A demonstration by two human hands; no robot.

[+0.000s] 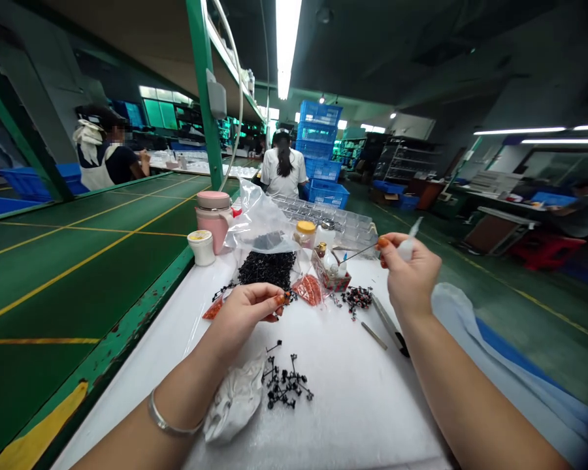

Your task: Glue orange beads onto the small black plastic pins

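My left hand [252, 307] is closed in a pinch over the white tabletop, with a small black part [288, 297] at its fingertips, mostly hidden. Raised at the right, my right hand [411, 274] grips a small white squeeze bottle [406, 249] with its pointed nozzle up. Between the same thumb and finger is a thin metal rod [359, 253], slanting down to the left. Below my left hand lie several loose black stemmed parts [287, 385] beside a crumpled white cloth [238, 398]. Behind it is a large heap of black parts [267, 269].
Bags of orange pieces [310, 289], a small box of bottles [337, 281], a black-and-red pile [357, 297], a knife [389, 326] and a metal strip [374, 335] lie farther back. A pink mug [213, 222] stands left, near the green conveyor [102, 261]. Co-workers sit beyond.
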